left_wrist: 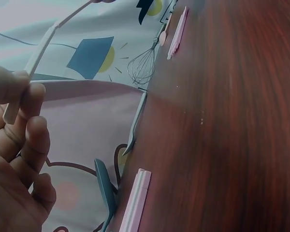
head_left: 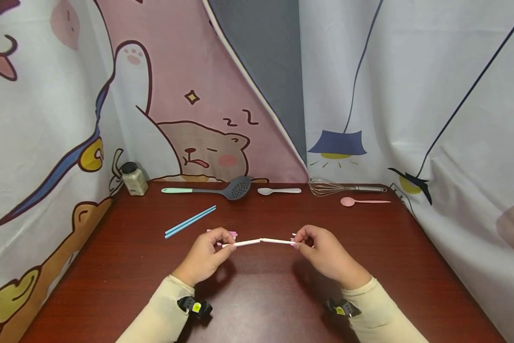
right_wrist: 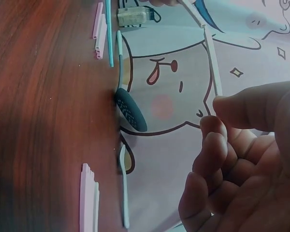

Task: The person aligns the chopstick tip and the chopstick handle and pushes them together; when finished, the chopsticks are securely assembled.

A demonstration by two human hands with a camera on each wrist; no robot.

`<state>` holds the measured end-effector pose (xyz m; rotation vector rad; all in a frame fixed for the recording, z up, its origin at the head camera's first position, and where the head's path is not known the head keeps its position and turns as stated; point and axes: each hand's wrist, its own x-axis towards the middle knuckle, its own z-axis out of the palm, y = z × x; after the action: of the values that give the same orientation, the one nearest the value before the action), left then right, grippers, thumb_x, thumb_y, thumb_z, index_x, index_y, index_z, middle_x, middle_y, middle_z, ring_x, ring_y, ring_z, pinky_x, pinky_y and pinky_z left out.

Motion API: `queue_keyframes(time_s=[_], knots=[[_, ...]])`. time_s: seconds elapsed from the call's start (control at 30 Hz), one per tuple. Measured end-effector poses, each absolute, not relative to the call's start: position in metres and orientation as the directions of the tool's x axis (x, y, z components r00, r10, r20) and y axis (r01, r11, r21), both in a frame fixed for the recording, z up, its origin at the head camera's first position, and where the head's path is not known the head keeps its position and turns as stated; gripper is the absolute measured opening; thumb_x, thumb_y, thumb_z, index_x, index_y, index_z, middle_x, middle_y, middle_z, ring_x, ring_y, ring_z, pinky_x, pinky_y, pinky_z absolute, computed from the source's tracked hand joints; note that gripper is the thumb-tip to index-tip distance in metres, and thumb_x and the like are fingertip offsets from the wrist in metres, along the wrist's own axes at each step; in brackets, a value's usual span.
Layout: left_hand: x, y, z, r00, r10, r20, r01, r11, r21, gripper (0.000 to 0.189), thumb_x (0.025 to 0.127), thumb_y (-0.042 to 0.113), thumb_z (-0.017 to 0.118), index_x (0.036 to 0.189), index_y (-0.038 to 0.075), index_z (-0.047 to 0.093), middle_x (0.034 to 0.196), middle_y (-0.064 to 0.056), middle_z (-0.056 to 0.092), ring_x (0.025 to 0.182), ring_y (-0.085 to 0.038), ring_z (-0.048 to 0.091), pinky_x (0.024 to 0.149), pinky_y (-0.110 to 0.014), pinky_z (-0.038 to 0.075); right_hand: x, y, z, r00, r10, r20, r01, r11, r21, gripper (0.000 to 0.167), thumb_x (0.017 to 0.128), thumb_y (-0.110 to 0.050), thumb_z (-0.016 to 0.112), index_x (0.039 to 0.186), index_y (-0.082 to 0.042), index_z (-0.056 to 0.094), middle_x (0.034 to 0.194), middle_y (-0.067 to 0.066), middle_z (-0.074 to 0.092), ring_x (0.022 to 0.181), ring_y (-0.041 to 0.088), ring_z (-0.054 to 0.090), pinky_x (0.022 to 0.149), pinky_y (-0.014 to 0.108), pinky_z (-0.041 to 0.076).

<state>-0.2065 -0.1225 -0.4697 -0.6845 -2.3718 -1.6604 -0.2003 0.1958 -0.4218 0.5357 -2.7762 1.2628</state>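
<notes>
Evidently, a slim white stick (head_left: 263,239) is being worked on, held up over the table (head_left: 257,297) about midway between its left and right edges and kinked where its two lengths meet. One end is pinched by the left hand (head_left: 207,253), the other by the right hand (head_left: 328,250), with thumb and fingers clamped on the stick at both. Whether the lengths are joined at the kink cannot be told. Pink sticks (left_wrist: 136,203) lie beyond the left hand, and a pink bundle (right_wrist: 88,200) beyond the right, both short of the far edge. For a clean parting, the grip would probably be best moved nearer the kink, and a slow twist applied low over the table, so that any splinters are caught there.
</notes>
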Motion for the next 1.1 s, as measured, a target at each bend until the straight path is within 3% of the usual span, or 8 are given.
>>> queue_keyframes(time_s=[0.1,0.67,0.97,1.1], knots=[[-0.2061,-0.1219,-0.4687,-0.881,0.268,0.391,0.458,0.271,0.847,0.016,0.093,-0.001,0.075,0.09,0.013,0.067,0.107,-0.007,0.077,0.11,-0.031,0.071,0.084,-0.027,0.055,-0.1995,0.1955,-0.4205,-0.935,-0.296,0.195,-0.342,0.612,-0.713,0.013,0.093,-0.003,0.074,0.089,-0.013,0.067,0.078,-0.005,0.061,0.072,0.007,0.054,0.066,0.023,0.046],[-0.2043,-0.1201,-0.4673,-0.893,0.25,0.375,0.436,0.267,0.86,0.016,0.093,-0.002,0.075,0.09,0.013,0.067,0.108,-0.008,0.077,0.112,-0.035,0.071,0.085,-0.025,0.054,-0.1967,0.195,-0.4189,-0.926,-0.304,0.225,-0.373,0.641,-0.671,0.016,0.092,-0.001,0.075,0.087,-0.014,0.067,0.075,-0.008,0.059,0.069,0.005,0.051,0.061,0.023,0.044],[-0.2044,-0.1194,-0.4672,-0.886,0.259,0.385,0.449,0.27,0.852,0.016,0.093,-0.002,0.074,0.089,0.012,0.068,0.1,-0.006,0.076,0.108,-0.01,0.068,0.085,-0.027,0.055,-0.1939,0.1959,-0.4158,-0.902,-0.342,0.264,-0.431,0.686,-0.586,0.02,0.089,0.0,0.076,0.086,-0.016,0.065,0.073,-0.011,0.054,0.065,0.003,0.048,0.058,0.023,0.044],[-0.204,-0.1195,-0.4669,-0.882,0.263,0.39,0.456,0.275,0.846,0.016,0.093,-0.002,0.074,0.089,0.013,0.068,0.099,-0.006,0.076,0.109,-0.013,0.069,0.086,-0.026,0.055,-0.1933,0.1964,-0.4146,-0.893,-0.358,0.272,-0.449,0.689,-0.569,0.021,0.089,0.001,0.075,0.085,-0.016,0.064,0.072,-0.011,0.052,0.064,0.003,0.047,0.057,0.023,0.043]])
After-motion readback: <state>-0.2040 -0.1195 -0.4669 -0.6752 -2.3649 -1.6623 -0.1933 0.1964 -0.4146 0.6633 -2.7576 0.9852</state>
